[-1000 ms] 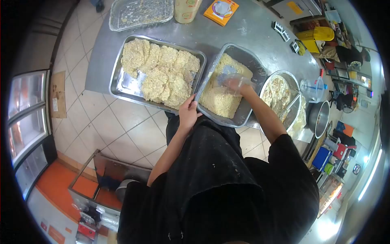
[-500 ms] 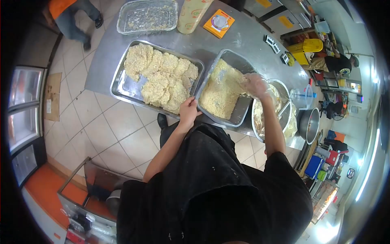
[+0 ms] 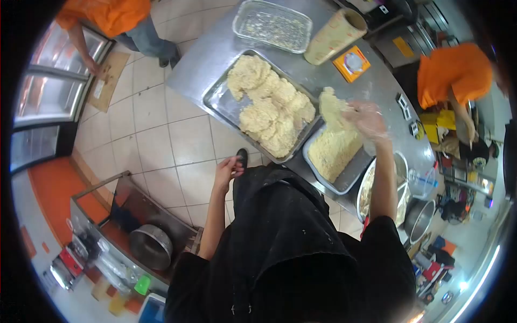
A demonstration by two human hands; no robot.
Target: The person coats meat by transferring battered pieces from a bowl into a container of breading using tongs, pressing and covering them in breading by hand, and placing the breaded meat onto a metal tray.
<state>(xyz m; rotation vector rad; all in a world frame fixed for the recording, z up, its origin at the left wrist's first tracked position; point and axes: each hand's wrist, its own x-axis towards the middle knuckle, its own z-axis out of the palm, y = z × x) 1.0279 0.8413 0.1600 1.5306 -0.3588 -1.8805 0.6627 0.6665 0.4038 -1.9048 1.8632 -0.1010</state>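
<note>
Crumb-coated food (image 3: 330,101), one long flat piece of it, is extending from the right hand (image 3: 367,119) over the far end of a grey tub (image 3: 358,167). Clear plastic is covering this hand, and its fingers are bending around the near end of the piece, hiding that part. The left hand (image 3: 229,171) is hanging beyond the tabletop (image 3: 210,59), above the floor, its fingers loosely curling and seemingly holding nothing.

Dry crumbs (image 3: 334,153) are filling much of the tub, while the piece and right hand are blocking the view of its far corner. Just beside it, a metal tray (image 3: 226,102) is carrying a heap of coated pieces (image 3: 269,107), overlapping one another and leaving the tray's left side bare. On the tub's other side, a large bowl (image 3: 405,166) is sitting partly behind the right forearm. Farther back, a mesh-bottomed basket (image 3: 269,44), a plastic-film roll (image 3: 334,37) and an orange box (image 3: 351,63) are occupying the tabletop.

The held piece is looking pale yellow, rough and uneven along its edges, its surface evenly covered. Two people in orange tops are standing nearby, one by the glass-door cabinets (image 3: 54,97).
</note>
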